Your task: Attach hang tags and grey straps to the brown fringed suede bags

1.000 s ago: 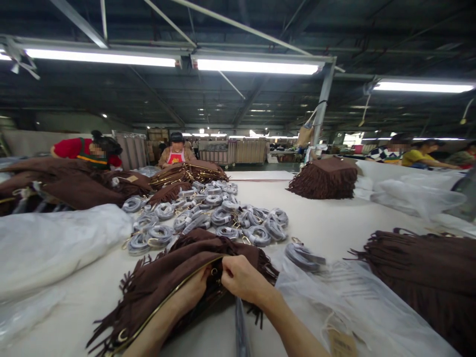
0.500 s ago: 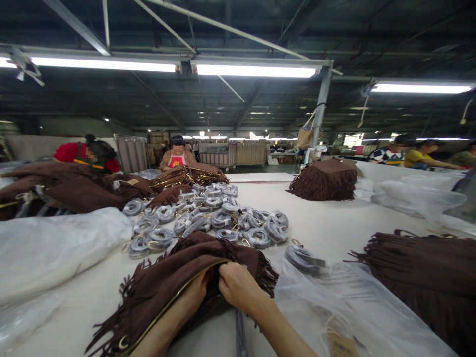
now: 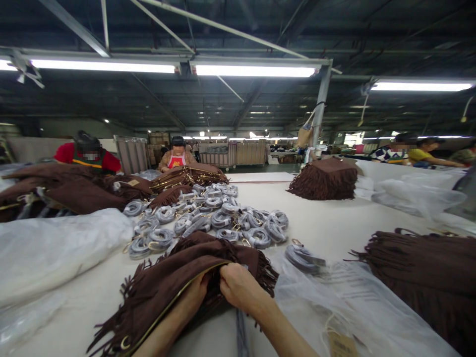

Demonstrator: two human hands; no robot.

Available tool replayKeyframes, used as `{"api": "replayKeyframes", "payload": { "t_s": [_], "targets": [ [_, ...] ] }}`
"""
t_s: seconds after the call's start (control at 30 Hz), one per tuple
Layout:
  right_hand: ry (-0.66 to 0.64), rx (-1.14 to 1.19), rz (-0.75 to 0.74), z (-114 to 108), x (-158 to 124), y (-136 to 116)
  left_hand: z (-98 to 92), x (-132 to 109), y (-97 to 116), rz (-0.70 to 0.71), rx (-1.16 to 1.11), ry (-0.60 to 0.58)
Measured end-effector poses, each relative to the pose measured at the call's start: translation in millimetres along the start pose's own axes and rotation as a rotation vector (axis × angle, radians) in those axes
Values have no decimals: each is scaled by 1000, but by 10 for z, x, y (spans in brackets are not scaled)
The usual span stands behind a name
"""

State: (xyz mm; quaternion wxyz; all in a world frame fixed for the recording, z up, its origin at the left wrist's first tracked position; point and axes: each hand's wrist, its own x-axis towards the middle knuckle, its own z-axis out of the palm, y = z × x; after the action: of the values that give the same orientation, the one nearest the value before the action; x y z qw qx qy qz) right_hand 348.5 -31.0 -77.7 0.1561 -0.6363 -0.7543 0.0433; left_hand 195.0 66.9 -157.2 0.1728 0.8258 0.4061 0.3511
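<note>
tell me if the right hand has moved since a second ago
Yes, slightly: the right hand now sits a little lower and further left in the picture, judged against the lone coiled strap.

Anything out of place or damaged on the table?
One wrapped strap coil lies apart from the main pile of coils, right of the brown fringed bag, by crumpled plastic. Slightly odd; no spill or damage visible.
</note>
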Motion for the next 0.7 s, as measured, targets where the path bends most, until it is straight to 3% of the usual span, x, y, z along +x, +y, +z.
{"api": "replayKeyframes", "payload": {
  "t_s": [0.1,0.23,0.3,0.37,0.47,0.53,0.6,0.7],
  "targets": [
    [5,7,22,-3,1,-32,32,9,6,14,3,-65],
    [27,13,43,-1,26,-76,40,-34,31,-14,78,46],
    [58,30,60,12,42,-67,-80,-78,147,13,80,58],
    [117,89,54,38,55,-26,-286,-121,346,38,-2,-30],
    [248,258,-55,87,65,59,-618,-134,675,-152,-281,-305],
    [328,408,-156,109,67,84,-760,-99,815,-339,-491,-409],
    [380,553,-227,120,69,62,-813,-61,864,-450,-661,-391],
    [392,689,-256,142,82,-8,-802,-61,862,-497,-822,-372]
  ]
}}
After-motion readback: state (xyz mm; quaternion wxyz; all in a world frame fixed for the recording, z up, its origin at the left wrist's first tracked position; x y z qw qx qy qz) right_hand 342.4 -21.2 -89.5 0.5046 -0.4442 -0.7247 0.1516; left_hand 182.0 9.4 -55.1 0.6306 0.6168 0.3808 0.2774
